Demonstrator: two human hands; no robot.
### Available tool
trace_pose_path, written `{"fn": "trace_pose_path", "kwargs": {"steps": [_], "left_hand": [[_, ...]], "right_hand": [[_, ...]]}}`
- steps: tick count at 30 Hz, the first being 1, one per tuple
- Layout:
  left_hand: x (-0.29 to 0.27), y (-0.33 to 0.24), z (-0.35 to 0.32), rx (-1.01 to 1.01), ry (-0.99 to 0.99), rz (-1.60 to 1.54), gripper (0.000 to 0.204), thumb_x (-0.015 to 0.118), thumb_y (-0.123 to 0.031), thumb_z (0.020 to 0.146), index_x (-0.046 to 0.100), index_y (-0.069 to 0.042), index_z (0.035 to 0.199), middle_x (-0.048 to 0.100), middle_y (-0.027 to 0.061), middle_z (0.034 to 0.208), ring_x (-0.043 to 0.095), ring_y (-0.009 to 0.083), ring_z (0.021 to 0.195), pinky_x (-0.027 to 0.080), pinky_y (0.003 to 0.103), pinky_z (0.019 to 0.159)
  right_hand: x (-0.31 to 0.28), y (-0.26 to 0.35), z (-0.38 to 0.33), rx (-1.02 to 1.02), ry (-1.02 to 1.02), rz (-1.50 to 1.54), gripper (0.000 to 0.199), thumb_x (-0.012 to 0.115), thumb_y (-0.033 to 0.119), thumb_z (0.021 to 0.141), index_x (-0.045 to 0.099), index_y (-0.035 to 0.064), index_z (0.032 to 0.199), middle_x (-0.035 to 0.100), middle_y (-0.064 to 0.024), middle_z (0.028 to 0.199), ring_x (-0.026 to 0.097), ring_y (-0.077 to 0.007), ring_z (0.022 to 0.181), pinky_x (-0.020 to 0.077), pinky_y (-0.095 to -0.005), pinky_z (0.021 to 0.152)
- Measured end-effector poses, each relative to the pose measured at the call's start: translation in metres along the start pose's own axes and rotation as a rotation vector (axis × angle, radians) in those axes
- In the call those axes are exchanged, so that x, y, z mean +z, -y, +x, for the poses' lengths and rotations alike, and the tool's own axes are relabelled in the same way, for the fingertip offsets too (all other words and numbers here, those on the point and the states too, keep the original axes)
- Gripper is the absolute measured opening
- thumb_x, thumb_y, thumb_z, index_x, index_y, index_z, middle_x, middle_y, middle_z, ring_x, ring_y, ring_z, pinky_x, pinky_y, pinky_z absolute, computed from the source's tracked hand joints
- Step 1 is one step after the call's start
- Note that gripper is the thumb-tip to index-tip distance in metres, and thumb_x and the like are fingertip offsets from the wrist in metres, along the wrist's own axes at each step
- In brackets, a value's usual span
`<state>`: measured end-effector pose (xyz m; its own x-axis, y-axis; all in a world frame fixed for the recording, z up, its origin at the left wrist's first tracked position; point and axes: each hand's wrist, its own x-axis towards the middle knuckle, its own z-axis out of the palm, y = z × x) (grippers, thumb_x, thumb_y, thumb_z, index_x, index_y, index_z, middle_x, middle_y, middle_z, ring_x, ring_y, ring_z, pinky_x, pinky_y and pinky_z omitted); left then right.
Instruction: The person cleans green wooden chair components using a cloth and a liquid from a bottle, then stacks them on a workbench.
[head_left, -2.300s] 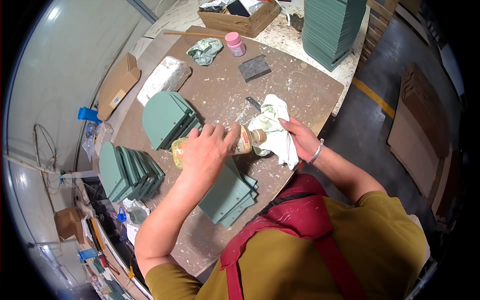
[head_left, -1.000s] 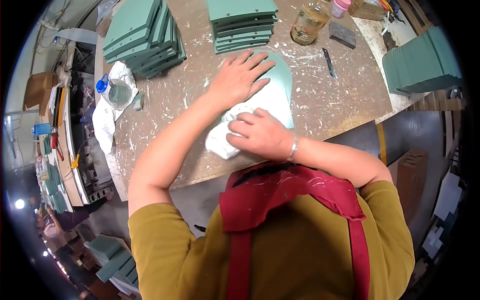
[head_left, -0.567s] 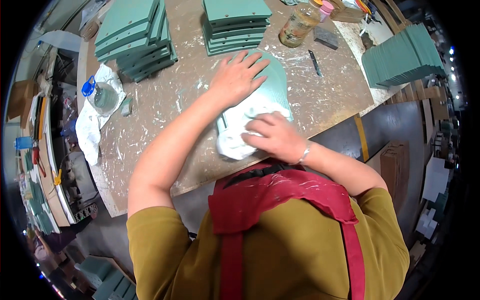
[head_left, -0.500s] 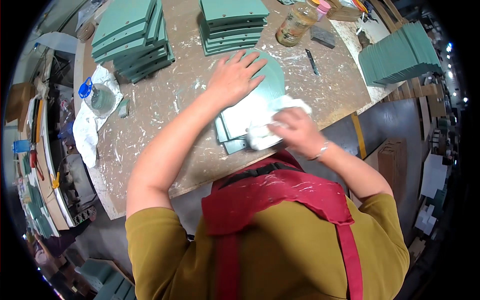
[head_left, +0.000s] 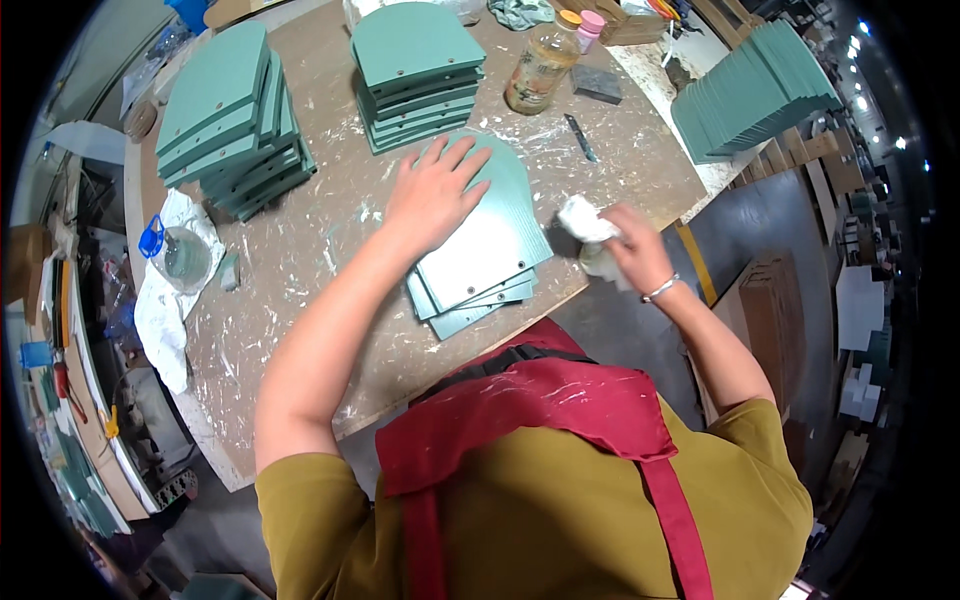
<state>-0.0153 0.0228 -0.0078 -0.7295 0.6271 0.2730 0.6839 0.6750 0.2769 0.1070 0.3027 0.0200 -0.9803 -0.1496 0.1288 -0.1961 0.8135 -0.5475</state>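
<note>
Under my left hand (head_left: 432, 195) lies a green panel (head_left: 490, 235) with a rounded far end and small holes along its near edge. The hand is flat with its fingers spread, pressing on the panel's left side. More panels of the same kind stick out beneath it, slightly fanned. Off the panel's right side, by the table edge, my right hand (head_left: 638, 248) is closed around a crumpled white cloth (head_left: 588, 222). Part of the cloth hangs below the fingers, and it is clear of the panel.
Two stacks of green panels (head_left: 215, 95) (head_left: 415, 50) stand at the far side of the table (head_left: 330, 270). Beyond the panel are a bottle of yellowish liquid (head_left: 540, 70), a dark block (head_left: 597, 84) and a thin blade (head_left: 580, 138). A blue-capped jug (head_left: 185, 258) rests on a white cloth at left.
My right hand has lifted the cloth off the panel and moved it to the right, past the panel's edge. My left hand stays on the panel. The whole view has shifted a little.
</note>
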Motion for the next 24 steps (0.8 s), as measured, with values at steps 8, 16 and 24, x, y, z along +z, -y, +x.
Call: {"fn": "trace_pose_path", "kwargs": {"steps": [8, 16, 24], "left_hand": [[0.001, 0.002, 0.002, 0.008, 0.013, 0.002, 0.044, 0.051, -0.034, 0.090, 0.048, -0.017, 0.131, 0.045, 0.0066, 0.137, 0.040, 0.0315, 0.128, 0.033, 0.048, 0.101], [-0.010, -0.038, -0.015, 0.069, -0.037, 0.031, 0.052, 0.064, -0.024, 0.080, 0.048, -0.009, 0.127, 0.042, 0.0115, 0.137, 0.037, 0.0308, 0.130, 0.030, 0.053, 0.104], [0.053, -0.115, -0.057, 0.021, 0.041, 0.600, 0.060, 0.040, -0.041, 0.093, 0.026, -0.014, 0.144, 0.033, 0.0095, 0.145, 0.026, 0.0242, 0.137, 0.016, 0.044, 0.114]], "right_hand": [[0.059, 0.059, 0.005, -0.570, 0.003, -0.158, 0.041, 0.060, 0.004, 0.072, 0.061, 0.0133, 0.112, 0.059, -0.0126, 0.109, 0.056, -0.0331, 0.102, 0.0432, -0.0440, 0.091], [-0.033, -0.026, 0.035, 0.294, -0.210, 0.538, 0.029, 0.058, 0.004, 0.083, 0.058, -0.0031, 0.111, 0.063, -0.0071, 0.104, 0.059, -0.0141, 0.095, 0.0454, -0.0272, 0.084], [0.061, 0.136, 0.091, -0.894, 0.456, 0.093, 0.033, 0.064, 0.005, 0.069, 0.063, 0.0125, 0.101, 0.057, -0.0080, 0.105, 0.054, -0.0284, 0.102, 0.0463, -0.0383, 0.085]]}}
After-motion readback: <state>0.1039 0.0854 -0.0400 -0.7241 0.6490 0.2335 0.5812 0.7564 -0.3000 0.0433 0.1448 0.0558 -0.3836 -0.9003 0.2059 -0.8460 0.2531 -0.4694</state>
